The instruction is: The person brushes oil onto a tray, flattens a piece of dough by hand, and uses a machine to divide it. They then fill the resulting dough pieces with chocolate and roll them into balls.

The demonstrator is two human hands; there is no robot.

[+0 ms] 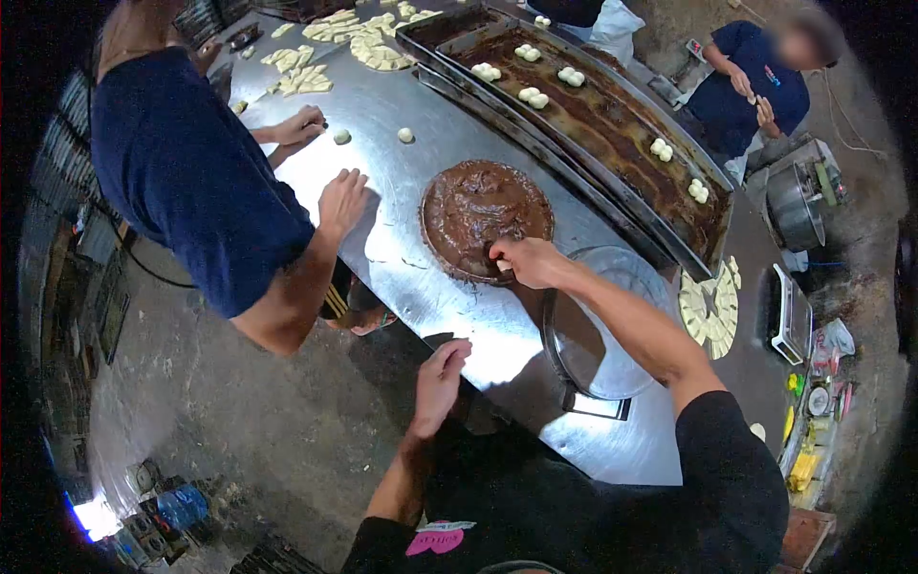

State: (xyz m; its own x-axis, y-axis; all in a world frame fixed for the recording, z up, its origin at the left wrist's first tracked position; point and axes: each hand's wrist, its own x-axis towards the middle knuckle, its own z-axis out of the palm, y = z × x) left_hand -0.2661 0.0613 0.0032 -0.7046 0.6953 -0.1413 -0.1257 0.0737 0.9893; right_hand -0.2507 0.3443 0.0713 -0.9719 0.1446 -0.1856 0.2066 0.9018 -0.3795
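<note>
A round pan of brown chocolate-like paste (486, 215) sits on the metal table. My right hand (528, 262) is at its near right edge, fingers curled closed with the tips at the paste. Whatever they grip is mostly hidden. Off the table's near edge, my left hand (443, 373) is raised with its fingers bent inward; what lies inside them, if anything, does not show. Just right of the pan is a round metal lid or tray (612, 325), under my right forearm.
Long baking trays (612, 143) hold clustered dough balls (572, 76). Cut dough pieces (710, 306) lie beside a scale (792, 316). A co-worker in a blue shirt (191, 172) leans in at left, near two small dough balls (405, 135). Another person (760, 86) stands across the table.
</note>
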